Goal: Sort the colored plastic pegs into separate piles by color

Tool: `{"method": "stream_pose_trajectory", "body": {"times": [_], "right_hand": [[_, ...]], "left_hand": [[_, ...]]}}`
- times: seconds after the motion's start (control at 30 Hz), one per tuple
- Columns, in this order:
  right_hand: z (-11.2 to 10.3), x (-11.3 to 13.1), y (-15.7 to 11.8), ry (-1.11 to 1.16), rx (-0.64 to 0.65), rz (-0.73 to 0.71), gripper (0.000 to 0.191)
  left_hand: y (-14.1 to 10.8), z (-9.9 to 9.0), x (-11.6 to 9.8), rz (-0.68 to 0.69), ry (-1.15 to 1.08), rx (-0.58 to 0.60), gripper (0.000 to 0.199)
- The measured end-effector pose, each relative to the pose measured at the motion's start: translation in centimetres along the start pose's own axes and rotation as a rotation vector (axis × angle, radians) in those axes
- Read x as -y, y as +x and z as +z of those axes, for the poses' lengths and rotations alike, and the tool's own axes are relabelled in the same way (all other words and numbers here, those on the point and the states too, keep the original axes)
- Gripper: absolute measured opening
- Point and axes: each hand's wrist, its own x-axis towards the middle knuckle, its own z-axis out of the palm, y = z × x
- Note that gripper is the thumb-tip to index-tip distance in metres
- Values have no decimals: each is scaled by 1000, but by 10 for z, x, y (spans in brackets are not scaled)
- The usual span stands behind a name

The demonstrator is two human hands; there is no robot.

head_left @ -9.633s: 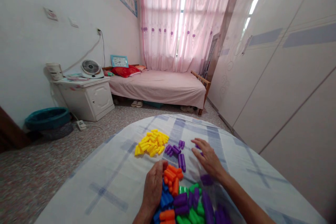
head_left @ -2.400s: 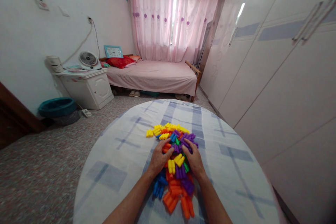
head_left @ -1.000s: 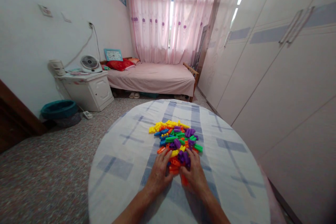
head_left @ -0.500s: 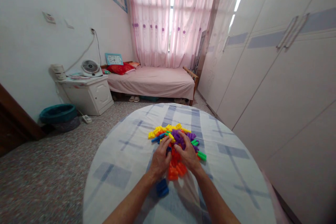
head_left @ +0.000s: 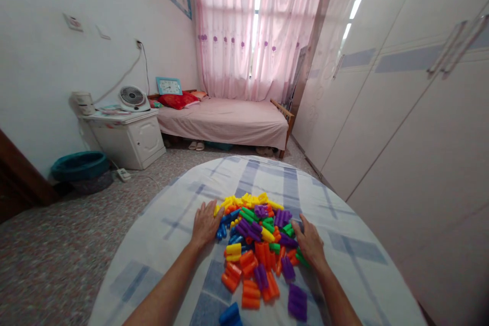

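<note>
Coloured pieces (head_left: 262, 253) between 2 hands (head_left: 205, 222)

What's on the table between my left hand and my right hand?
In the head view, a heap of small pieces in yellow, orange, purple, green and blue lies on the checked tablecloth between your left hand and right hand.

Toy-blk pile (head_left: 262, 253) on tbl (head_left: 160, 249); L hand (head_left: 205, 224) at pile's left edge, R hand (head_left: 309, 242) at its right; bed (head_left: 233, 118) past tbl's far edge, pillow (head_left: 178, 101) + clock (head_left: 169, 86) at bed's left end, slippers (head_left: 196, 146) on flr below, curtains (head_left: 225, 15) behind; nightstand (head_left: 145, 143) left of bed, fan (head_left: 133, 98) on top; bin (head_left: 81, 168) near-left of nightstand; wardrobe (head_left: 412, 112) along right.
</note>
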Motion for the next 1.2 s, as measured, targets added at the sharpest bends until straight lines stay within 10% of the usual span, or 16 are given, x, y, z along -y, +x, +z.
{"method": "stream_pose_trajectory", "body": {"times": [0.3, 0.77, 1.0, 1.2], "right_hand": [[19, 42, -10, 193, 162, -179, 53], [-20, 89, -36, 438, 216, -395, 45], [-47, 81, -60, 372, 272, -547, 40], [-15, 33, 14, 207, -47, -326, 40]], "left_hand": [[2, 18, -49, 2, -607, 132, 41], [-29, -14, -122, 370, -487, 263, 19], [-44, -41, -107, 406, -531, 277, 15], [12, -21, -45, 208, -200, -58, 30]]}}
